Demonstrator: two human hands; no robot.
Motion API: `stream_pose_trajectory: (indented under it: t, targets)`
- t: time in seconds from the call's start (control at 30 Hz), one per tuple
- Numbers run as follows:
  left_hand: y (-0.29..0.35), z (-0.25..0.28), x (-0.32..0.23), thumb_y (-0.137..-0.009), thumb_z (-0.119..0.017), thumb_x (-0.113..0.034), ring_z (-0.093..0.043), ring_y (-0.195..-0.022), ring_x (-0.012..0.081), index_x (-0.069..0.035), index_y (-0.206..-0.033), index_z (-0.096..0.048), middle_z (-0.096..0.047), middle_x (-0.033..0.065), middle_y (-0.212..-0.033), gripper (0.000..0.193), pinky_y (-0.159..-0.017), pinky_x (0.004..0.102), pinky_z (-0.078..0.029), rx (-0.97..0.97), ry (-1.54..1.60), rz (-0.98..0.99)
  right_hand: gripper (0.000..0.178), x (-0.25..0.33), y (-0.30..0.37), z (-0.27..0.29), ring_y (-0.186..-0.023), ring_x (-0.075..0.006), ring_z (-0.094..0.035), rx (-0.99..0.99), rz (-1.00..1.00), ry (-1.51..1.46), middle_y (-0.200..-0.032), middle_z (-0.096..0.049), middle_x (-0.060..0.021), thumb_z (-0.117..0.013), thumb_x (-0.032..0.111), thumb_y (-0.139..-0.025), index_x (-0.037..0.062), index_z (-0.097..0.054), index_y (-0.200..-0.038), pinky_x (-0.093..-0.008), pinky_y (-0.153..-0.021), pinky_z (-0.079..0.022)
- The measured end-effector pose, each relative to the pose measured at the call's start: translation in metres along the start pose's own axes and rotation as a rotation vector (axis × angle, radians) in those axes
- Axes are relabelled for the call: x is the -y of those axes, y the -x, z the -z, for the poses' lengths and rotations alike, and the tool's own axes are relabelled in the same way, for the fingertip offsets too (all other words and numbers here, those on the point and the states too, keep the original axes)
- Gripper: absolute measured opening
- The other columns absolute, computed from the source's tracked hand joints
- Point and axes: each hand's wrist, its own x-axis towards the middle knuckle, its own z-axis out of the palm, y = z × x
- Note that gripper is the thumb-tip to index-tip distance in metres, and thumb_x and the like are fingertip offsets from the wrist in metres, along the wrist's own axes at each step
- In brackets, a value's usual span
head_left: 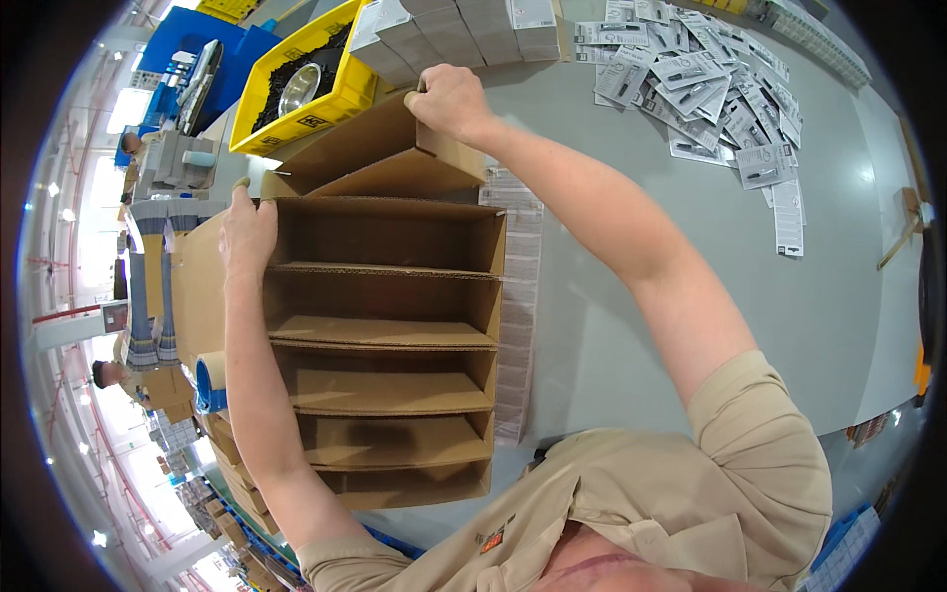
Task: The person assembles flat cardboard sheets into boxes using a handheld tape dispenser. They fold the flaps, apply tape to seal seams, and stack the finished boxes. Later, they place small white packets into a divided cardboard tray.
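Observation:
A brown open cardboard box (380,158) sits tilted at the far end of a row of similar open cardboard boxes (395,335). My right hand (452,102) is closed over its far upper edge, near the right corner. At the left end, my left hand (249,227) grips the cardboard at the corner where the tilted box meets the row, thumb and forefinger on either side of the edge. Yellowish covers show on some of my fingertips. The insides of the nearer boxes look bare.
A yellow bin (258,99) with dark small parts and a metal bowl (300,89) stands at the far left. White cartons (464,35) are stacked beyond the boxes. Many packaged cards (691,84) lie heaped on the grey table (631,335). A blue tape roll (209,383) is at left.

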Motion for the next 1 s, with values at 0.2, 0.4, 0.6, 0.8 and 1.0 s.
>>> stream_pose_trajectory:
  t: [0.2, 0.4, 0.6, 0.8, 1.0]
  targets:
    - [0.005, 0.005, 0.005, -0.101, -0.044, -0.051, -0.06, -0.116, 0.0465, -0.005, -0.141, -0.05, -0.065, 0.0291, -0.122, 0.061, -0.098, 0.0541, -0.046, -0.007, -0.05, 0.004, 0.029, -0.007, 0.0, -0.014, -0.09, -0.0453, -0.068, 0.03, 0.03, 0.012, -0.089, -0.07, -0.0284, -0.062, 0.023, -0.076, -0.0041, -0.071, -0.081, -0.0495, -0.084, -0.055]
    - [0.012, 0.002, 0.003, -0.098, -0.047, -0.041, -0.06, -0.115, 0.0472, -0.004, -0.14, -0.05, -0.065, 0.0295, -0.122, 0.056, -0.098, 0.0543, -0.046, 0.004, -0.019, -0.032, 0.025, -0.037, 0.01, -0.012, -0.093, -0.0445, -0.067, 0.202, 0.019, 0.09, -0.091, -0.07, -0.0272, -0.062, 0.023, -0.076, -0.0015, -0.069, -0.078, -0.0498, -0.085, -0.054]
    - [0.001, 0.009, 0.005, -0.095, -0.049, -0.034, -0.06, -0.116, 0.0466, -0.003, -0.141, -0.047, -0.064, 0.0298, -0.123, 0.056, -0.099, 0.0543, -0.045, 0.0, -0.02, -0.053, 0.039, -0.034, 0.002, 0.002, -0.089, -0.0406, -0.067, 0.307, 0.039, 0.127, -0.089, -0.071, -0.0211, -0.068, 0.041, -0.083, 0.002, -0.071, -0.082, -0.0472, -0.08, -0.054]
    - [0.01, 0.011, -0.008, -0.097, -0.051, -0.039, -0.049, -0.131, 0.0421, -0.001, -0.14, -0.048, -0.055, 0.0239, -0.138, 0.058, -0.106, 0.0524, -0.04, -0.204, -0.272, -0.137, 0.064, -0.06, 0.074, 0.062, -0.094, -0.0386, -0.067, 0.058, 0.054, 0.025, -0.096, -0.071, -0.0186, -0.067, 0.057, -0.086, 0.0036, -0.065, -0.122, -0.0481, -0.082, -0.053]
    - [0.048, 0.027, -0.119, -0.093, -0.066, -0.034, -0.045, -0.134, 0.0397, 0.0, -0.141, -0.049, -0.051, 0.0216, -0.142, 0.062, -0.11, 0.0515, -0.036, -0.559, -0.104, -0.677, 0.049, -0.174, 0.188, 0.221, -0.077, -0.0245, -0.065, -0.214, 0.162, 0.1, -0.092, -0.067, -0.0113, -0.079, 0.033, -0.085, 0.0039, -0.065, -0.123, -0.0361, -0.07, -0.054]
